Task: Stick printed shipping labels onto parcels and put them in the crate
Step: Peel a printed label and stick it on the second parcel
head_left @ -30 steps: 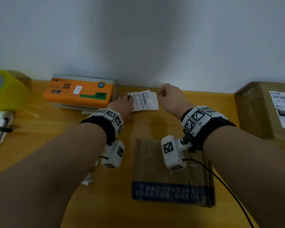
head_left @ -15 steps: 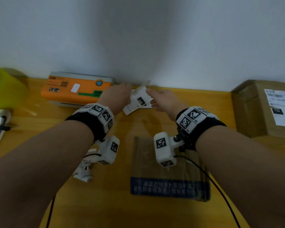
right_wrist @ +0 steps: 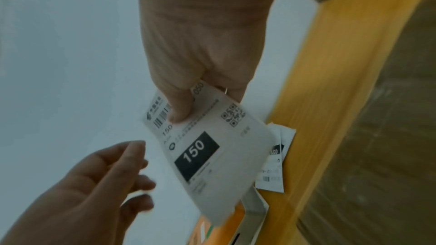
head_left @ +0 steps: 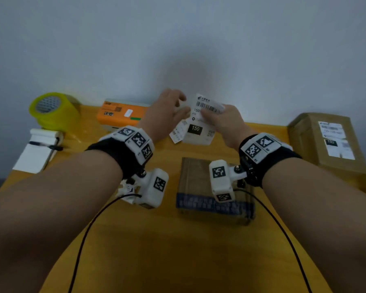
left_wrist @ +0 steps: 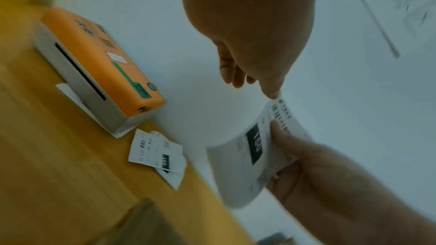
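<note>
White label (right_wrist: pixel 202 148) pinched in my right hand (head_left: pixel 224 121), my left hand (head_left: pixel 167 111) spread beside it: I should peel one corner slowly before lowering onto the brown parcel (head_left: pixel 201 176) beneath my wrists.

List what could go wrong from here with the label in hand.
The white shipping label marked 150 hangs curled from the right hand alone, so it may fold onto itself. The left hand is open beside it; a hurried grab could crease it. More loose printed slips lie on the yellow table, inviting a mix-up.
</note>
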